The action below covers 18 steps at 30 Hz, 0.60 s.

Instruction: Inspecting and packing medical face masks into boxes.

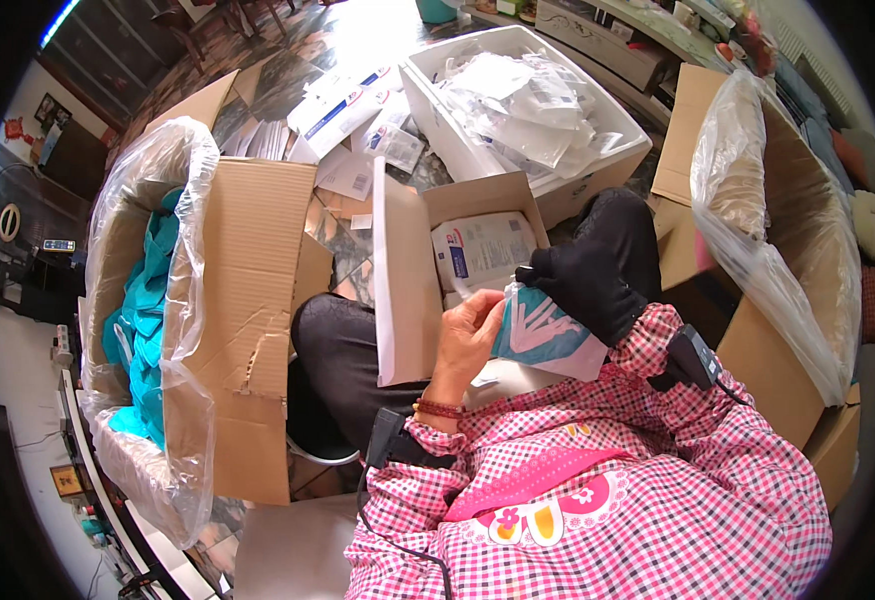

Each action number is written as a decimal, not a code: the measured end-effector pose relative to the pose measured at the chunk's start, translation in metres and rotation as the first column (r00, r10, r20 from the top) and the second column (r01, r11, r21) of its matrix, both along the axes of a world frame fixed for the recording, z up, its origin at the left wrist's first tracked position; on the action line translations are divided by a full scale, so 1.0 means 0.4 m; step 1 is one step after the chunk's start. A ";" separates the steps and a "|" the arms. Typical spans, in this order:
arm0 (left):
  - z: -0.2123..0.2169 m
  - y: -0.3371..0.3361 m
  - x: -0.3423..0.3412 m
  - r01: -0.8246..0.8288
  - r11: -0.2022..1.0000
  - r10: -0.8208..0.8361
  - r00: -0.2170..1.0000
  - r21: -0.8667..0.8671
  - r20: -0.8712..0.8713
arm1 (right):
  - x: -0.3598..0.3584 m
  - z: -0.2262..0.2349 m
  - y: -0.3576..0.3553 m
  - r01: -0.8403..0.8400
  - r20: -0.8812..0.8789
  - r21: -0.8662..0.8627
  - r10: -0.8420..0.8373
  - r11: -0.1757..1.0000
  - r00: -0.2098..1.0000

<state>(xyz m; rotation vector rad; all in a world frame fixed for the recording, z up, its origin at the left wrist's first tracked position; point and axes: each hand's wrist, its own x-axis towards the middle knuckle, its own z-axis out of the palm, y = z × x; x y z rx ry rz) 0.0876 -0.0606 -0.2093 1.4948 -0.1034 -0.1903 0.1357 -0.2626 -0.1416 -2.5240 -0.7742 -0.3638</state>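
Above my lap I hold a flat teal and white packet (pixel 550 335) with pale finger-like shapes on its face. My left hand (pixel 466 338), bare with a beaded bracelet at the wrist, pinches the packet's left edge between thumb and fingers. In a black glove, my right hand (pixel 593 295) is closed on the packet's upper and right side; its fingertips meet near the top left corner. Just beyond my hands stands an open white carton (pixel 405 285), with white printed packages (pixel 483 250) inside.
At the left, a plastic-lined cardboard box (pixel 248 320) holds teal, soft-looking items (pixel 148 310). Another lined cardboard box (pixel 808 230) stands at the right. Beyond the carton, a white bin (pixel 598 175) is heaped with clear and white wrappers (pixel 528 95). Flattened white cartons (pixel 343 115) litter the floor.
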 end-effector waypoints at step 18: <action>-0.016 0.008 -0.008 0.068 0.939 -0.162 0.952 -0.337 -0.258 | 0.023 -0.010 -0.001 -0.042 -0.101 0.021 0.044 0.999 0.994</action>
